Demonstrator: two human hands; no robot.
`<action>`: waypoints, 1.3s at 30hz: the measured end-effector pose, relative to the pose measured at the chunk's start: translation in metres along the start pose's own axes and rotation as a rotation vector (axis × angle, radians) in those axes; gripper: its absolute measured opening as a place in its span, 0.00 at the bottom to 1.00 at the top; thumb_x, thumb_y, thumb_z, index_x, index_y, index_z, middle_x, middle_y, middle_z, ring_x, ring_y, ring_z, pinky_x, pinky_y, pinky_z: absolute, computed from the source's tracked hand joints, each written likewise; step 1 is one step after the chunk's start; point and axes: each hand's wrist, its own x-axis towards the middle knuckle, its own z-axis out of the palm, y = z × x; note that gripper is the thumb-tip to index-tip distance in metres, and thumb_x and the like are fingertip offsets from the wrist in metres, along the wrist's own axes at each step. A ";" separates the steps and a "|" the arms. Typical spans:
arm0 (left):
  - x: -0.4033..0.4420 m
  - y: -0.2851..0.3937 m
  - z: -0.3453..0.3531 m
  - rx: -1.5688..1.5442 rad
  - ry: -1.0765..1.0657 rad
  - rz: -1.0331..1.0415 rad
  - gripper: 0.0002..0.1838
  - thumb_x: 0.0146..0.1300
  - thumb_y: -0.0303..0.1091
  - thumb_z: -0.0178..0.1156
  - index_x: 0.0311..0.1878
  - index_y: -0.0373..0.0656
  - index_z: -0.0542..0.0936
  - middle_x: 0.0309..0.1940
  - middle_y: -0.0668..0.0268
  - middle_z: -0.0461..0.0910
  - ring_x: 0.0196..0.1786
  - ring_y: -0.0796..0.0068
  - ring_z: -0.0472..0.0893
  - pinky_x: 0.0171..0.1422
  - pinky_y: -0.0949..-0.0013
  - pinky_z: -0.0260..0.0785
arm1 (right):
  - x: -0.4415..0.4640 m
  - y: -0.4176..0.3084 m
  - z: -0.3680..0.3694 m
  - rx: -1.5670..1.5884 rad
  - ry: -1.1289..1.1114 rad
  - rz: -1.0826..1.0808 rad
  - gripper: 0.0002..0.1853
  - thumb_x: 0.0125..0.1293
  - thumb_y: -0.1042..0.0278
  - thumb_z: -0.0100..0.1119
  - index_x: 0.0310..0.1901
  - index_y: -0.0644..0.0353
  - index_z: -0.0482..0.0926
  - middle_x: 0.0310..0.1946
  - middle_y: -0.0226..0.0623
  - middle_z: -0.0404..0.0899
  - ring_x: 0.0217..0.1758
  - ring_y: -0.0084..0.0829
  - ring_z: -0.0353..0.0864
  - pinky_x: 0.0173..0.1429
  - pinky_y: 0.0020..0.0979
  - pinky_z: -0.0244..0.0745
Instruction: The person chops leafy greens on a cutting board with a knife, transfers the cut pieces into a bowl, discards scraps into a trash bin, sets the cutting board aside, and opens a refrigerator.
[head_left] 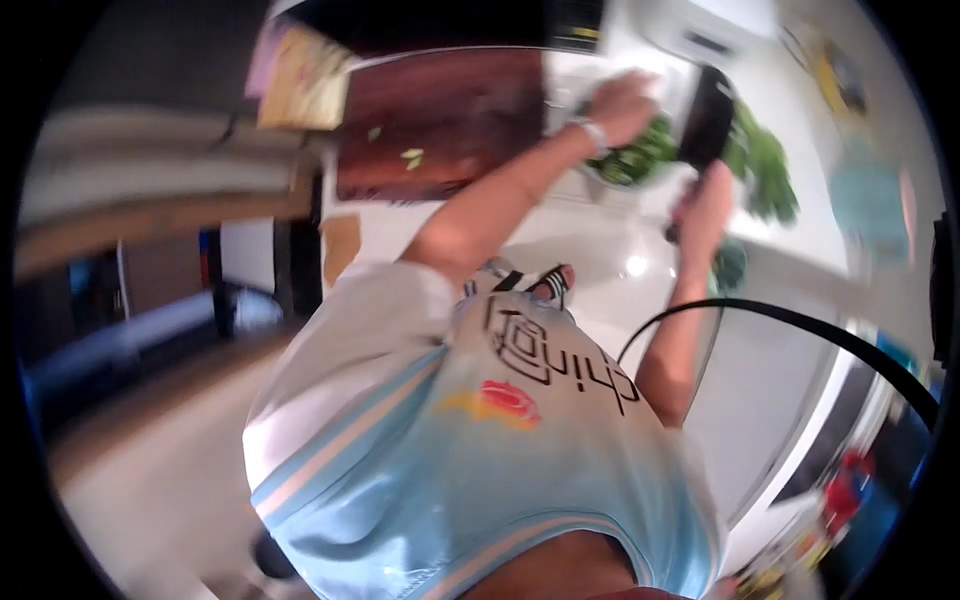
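My right hand (706, 208) is closed around the handle of a wide black-bladed kitchen knife (708, 115), whose blade points away from me. To its left, a bowl of chopped leafy greens (638, 158) stands on the white counter, its rim mostly hidden. My left hand (620, 108), with a light band on the wrist, reaches over the far side of the bowl. Blur hides its fingers, so its grip is unclear. A bunch of long leafy greens (768, 165) lies just right of the blade.
A dark red-brown cutting board (445, 115) with a few green scraps lies at the left. Yellowish cloth or paper (308, 80) hangs beyond its left end. A white appliance (710, 30) stands at the back. A black cable or strap (800, 320) curves across the right side.
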 end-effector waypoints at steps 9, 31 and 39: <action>-0.060 0.005 -0.114 -0.524 0.194 -0.258 0.25 0.65 0.38 0.57 0.64 0.41 0.72 0.64 0.50 0.71 0.66 0.56 0.71 0.69 0.61 0.64 | 0.005 -0.098 -0.022 0.924 -0.195 0.694 0.20 0.78 0.48 0.39 0.37 0.57 0.64 0.18 0.33 0.67 0.10 0.23 0.61 0.13 0.26 0.59; -0.266 -0.213 -0.235 -0.451 0.193 -0.431 0.24 0.73 0.35 0.39 0.67 0.35 0.69 0.67 0.54 0.70 0.70 0.60 0.67 0.75 0.65 0.54 | -0.141 -0.354 0.242 1.176 -0.238 1.089 0.20 0.80 0.47 0.31 0.40 0.56 0.61 0.20 0.34 0.67 0.12 0.25 0.64 0.16 0.28 0.65; -0.278 -0.234 -0.266 -0.460 0.117 -0.397 0.24 0.71 0.31 0.37 0.64 0.33 0.72 0.65 0.53 0.73 0.68 0.60 0.70 0.74 0.66 0.57 | -0.138 -0.376 0.258 1.235 -0.182 1.057 0.21 0.80 0.48 0.29 0.37 0.57 0.61 0.19 0.32 0.66 0.13 0.24 0.65 0.17 0.27 0.66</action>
